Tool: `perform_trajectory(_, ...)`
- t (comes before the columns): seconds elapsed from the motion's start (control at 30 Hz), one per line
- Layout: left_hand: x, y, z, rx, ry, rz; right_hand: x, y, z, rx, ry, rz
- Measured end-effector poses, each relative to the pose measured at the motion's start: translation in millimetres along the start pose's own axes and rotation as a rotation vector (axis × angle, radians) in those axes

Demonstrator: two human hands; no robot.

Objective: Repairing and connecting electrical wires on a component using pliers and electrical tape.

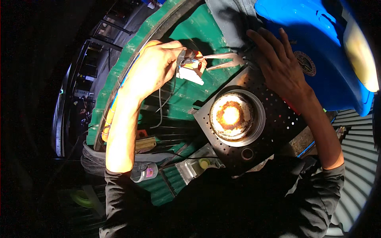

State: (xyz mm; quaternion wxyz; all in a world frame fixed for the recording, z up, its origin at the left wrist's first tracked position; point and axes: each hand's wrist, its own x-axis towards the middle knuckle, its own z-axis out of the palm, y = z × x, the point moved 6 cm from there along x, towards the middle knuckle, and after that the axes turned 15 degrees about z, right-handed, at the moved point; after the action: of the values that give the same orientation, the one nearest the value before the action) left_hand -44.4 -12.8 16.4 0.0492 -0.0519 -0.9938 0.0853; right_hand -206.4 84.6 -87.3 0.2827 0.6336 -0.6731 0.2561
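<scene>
My left hand (151, 68) is closed round a small white block (191, 74) with dark and orange-red parts on top. A thin grey wire hangs below that hand. From the right, pliers (234, 60) with long narrow metal jaws point at the block. Their jaws are spread, with the tips close to its wires. My right hand (285, 70) is at the dark handles, back upward and several fingers stretched out; the hand hides most of the grip. Below, a round metal pot (260, 113) holds a rusty, brightly lit round piece (231, 115).
The pot stands on a perforated metal plate (206, 121). Green corrugated sheeting (212, 27) lies behind, bordered by a curved rim. A blue plastic container (337, 75) rises at right. Nearer me are a clear cup (139, 174) and a metal tray (189, 170).
</scene>
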Motion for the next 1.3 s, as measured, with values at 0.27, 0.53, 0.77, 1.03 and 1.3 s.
perform_trajectory(0.27, 1.9, -12.3, 6.6, -0.245, 0.002, -0.089, -1.7, -3.3, 0.9, 0.024, 0.103, 0.019)
perform_trajectory(0.53, 4.2, -13.3, 6.6, -0.262, 0.014, -0.094, 1.8, 0.5, -6.2, 0.088, 0.042, -0.064)
perform_trajectory(0.77, 7.3, -8.5, 5.0, -0.204, 0.028, -0.095, 8.4, -8.7, -25.7, 0.093, -0.049, -0.107)
perform_trajectory(1.03, 5.7, -1.5, 4.7, -0.183, 0.085, 0.003, 25.9, -10.4, -48.2, 0.063, -0.271, -0.122)
perform_trajectory(1.3, 7.1, 9.5, 15.9, -0.15, -0.053, 0.017, 37.3, -6.4, -56.7, 0.263, -1.167, 0.174)
